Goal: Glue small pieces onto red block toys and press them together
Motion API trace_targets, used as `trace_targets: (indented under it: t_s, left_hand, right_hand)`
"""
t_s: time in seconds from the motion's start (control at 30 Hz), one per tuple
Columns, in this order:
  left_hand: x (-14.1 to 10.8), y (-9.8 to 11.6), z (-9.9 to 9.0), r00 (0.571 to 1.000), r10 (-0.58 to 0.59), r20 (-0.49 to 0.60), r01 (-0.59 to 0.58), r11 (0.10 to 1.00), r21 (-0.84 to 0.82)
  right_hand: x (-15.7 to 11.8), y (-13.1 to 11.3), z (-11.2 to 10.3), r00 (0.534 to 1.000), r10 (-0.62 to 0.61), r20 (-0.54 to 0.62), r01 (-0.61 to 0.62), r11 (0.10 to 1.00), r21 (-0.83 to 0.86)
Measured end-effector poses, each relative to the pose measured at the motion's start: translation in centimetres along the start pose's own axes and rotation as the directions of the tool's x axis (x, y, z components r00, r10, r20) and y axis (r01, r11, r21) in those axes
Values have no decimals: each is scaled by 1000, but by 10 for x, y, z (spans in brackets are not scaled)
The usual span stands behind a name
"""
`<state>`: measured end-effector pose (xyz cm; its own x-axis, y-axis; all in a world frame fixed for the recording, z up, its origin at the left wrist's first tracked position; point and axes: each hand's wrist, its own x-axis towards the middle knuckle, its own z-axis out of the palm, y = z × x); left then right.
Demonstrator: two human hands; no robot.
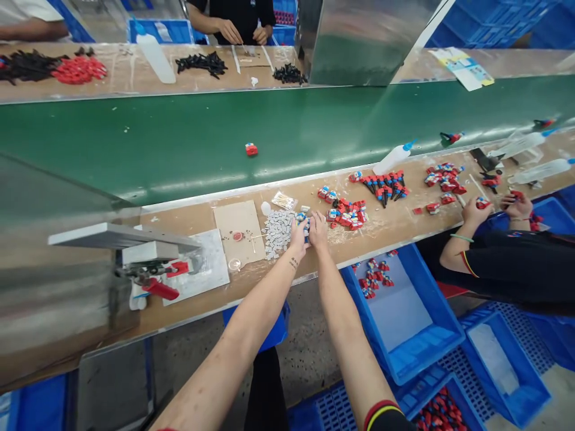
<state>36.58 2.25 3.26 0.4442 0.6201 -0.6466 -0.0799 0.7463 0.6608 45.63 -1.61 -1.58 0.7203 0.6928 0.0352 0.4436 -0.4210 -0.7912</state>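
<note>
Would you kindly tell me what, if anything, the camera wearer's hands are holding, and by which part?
The left hand and right hand seem to hold a small blue item between them; by which part is hidden.

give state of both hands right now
Left hand: at a small blue piece; grip cannot be told.
Right hand: close beside the left; grip cannot be told.

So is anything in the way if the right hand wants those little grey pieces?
Yes, the left hand: it is between the right hand and the grey pieces. Nothing visible blocks the left hand, right beside them.
</note>
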Motion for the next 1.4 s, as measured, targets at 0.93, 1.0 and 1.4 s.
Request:
trace_targets:
  t_s: [0.93,1.0,1.4]
  left_hand:
    - [-497,-75,-520,521,74,-851,557,725,404]
    - [-532,-77,-586,405,115,-907,565,748,347]
    - [-618,-127,-974,291,86,-953,478,850,223]
  right_hand:
    - [-469,-132,84,185,-370,911,155,926,344]
    - [-484,-160,120,1,-386,922,207,902,378]
    - [-742,-370,440,-288,-284,915,466,793,393]
